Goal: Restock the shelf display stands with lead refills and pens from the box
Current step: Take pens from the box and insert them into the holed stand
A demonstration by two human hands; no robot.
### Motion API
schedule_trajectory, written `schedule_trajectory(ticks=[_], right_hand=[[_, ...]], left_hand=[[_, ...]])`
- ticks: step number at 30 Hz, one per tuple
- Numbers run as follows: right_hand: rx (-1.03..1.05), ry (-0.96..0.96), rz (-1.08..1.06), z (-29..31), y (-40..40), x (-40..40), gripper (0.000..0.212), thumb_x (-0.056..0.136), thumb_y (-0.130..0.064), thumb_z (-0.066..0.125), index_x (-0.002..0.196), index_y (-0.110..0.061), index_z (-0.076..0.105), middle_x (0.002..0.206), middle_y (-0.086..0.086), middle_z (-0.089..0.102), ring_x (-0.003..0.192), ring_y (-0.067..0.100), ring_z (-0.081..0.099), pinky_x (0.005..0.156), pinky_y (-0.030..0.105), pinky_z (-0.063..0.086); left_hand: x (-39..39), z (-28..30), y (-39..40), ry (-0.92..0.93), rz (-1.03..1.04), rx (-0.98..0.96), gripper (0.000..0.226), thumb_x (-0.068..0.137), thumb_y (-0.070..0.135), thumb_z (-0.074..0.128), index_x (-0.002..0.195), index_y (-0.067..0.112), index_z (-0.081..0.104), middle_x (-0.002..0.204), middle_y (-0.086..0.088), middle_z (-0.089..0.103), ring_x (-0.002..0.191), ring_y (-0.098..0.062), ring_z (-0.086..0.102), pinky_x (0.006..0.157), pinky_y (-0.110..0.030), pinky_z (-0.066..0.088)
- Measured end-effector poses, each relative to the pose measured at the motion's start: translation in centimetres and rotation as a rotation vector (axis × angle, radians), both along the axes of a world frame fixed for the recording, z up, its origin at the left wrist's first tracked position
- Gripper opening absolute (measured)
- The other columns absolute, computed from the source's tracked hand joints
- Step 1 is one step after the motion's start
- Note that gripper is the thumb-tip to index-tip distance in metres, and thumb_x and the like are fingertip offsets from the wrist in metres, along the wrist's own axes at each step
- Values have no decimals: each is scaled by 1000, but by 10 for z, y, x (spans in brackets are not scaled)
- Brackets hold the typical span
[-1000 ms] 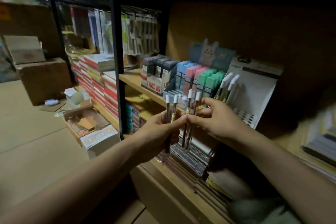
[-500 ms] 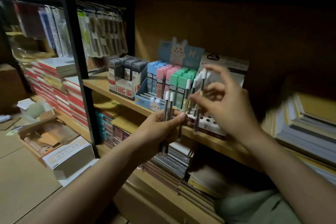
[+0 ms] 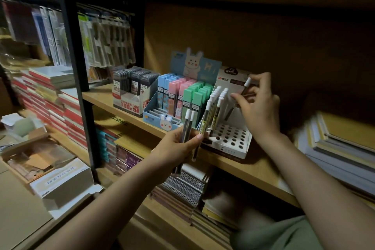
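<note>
My left hand [image 3: 178, 148] grips a small bunch of white-capped pens [image 3: 187, 126] in front of the middle shelf. My right hand [image 3: 257, 107] pinches a single pen [image 3: 242, 92], tilted, over the white pen stand [image 3: 233, 138] with round holes. Several pens [image 3: 218, 101] stand in the stand's left rows; many holes are bare. Left of it sits the blue rabbit display [image 3: 158, 115] with blue, pink and green lead refill cases [image 3: 182, 97]. Further left is a box of grey lead refills [image 3: 132, 91].
An open cardboard box [image 3: 42, 160] lies on the floor at lower left, beside a white carton [image 3: 60, 184]. Stacked notebooks [image 3: 52, 95] fill the left rack. Book stacks [image 3: 341, 148] crowd the shelf to the right. A black upright post [image 3: 79, 79] divides the racks.
My right hand took one pen from the bunch and carried it right and up over the pen stand. The view came closer to the shelf. My left hand still holds the remaining pens.
</note>
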State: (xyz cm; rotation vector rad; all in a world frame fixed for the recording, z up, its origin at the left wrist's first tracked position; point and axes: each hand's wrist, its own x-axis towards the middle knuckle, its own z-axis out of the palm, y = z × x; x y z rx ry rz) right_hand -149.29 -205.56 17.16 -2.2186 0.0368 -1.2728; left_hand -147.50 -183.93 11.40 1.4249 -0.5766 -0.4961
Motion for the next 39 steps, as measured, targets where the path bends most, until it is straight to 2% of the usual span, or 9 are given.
schedule_trajectory(ticks=[6, 10, 13, 19, 23, 26, 29, 32, 39], right_hand=[[-56, 40, -27, -1, 1, 0, 38, 88, -17, 70, 115, -23, 44, 84, -20, 48, 74, 10, 66, 56, 13, 51], [-53, 52, 4, 6, -4, -5, 29, 91, -12, 66, 114, -20, 50, 93, -5, 58, 86, 17, 69, 65, 26, 59], [-20, 68, 6, 7, -2, -7, 27, 92, -11, 65, 114, -19, 51, 96, -2, 58, 87, 20, 69, 70, 38, 62], [-62, 80, -3, 9, 1, -7, 29, 90, -13, 66, 111, -24, 50, 89, -12, 55, 82, 12, 66, 61, 15, 52], [-46, 107, -3, 11, 2, -5, 27, 90, -11, 67, 108, -22, 51, 89, -5, 59, 84, 16, 68, 68, 30, 60], [-63, 135, -22, 8, 5, -2, 26, 88, -11, 70, 104, -22, 54, 83, -15, 52, 80, 14, 66, 65, 22, 56], [-91, 143, -53, 7, 8, 0, 27, 86, -11, 71, 103, -25, 55, 86, -9, 53, 80, 14, 64, 60, 12, 45], [-107, 176, -70, 7, 10, 2, 28, 87, -6, 69, 105, -23, 54, 92, 0, 59, 83, 16, 64, 61, 15, 47], [-124, 217, -108, 6, 14, -10, 43, 89, -8, 67, 127, -20, 52, 90, -7, 57, 79, 13, 67, 65, 20, 54]], left_hand=[[0, 1, 1, 12, 8, 8, 11, 96, 18, 55, 95, 10, 62, 56, 9, 52, 48, -2, 44, 47, -16, 37], [-1, 2, 0, 31, 31, 3, 27, 96, 18, 56, 113, -1, 61, 59, 5, 47, 47, -4, 41, 46, -16, 36], [-2, 2, -1, 43, 24, 6, 25, 96, 19, 55, 112, 1, 63, 58, 7, 47, 47, -3, 41, 46, -16, 36], [0, 0, 0, 53, 12, 0, 19, 95, 20, 56, 104, 5, 63, 54, 10, 47, 47, -3, 41, 46, -16, 36], [-1, 1, 0, 56, 17, 0, 28, 95, 20, 56, 114, 1, 63, 55, 9, 48, 48, -4, 41, 46, -16, 35], [-2, 2, 0, 63, 23, 4, 33, 94, 20, 57, 117, -4, 59, 57, 7, 47, 47, -4, 42, 46, -16, 36], [-3, 2, 0, 55, 24, 12, 32, 95, 20, 56, 116, -4, 58, 61, 4, 46, 49, -5, 41, 47, -17, 36], [-4, 4, 0, 54, 26, 25, 32, 95, 19, 56, 116, -5, 57, 61, 4, 46, 48, -5, 42, 47, -17, 36], [-9, 8, 1, 5, 19, -12, 21, 94, 20, 57, 104, 1, 63, 60, 12, 59, 50, -1, 47, 48, -15, 37]])
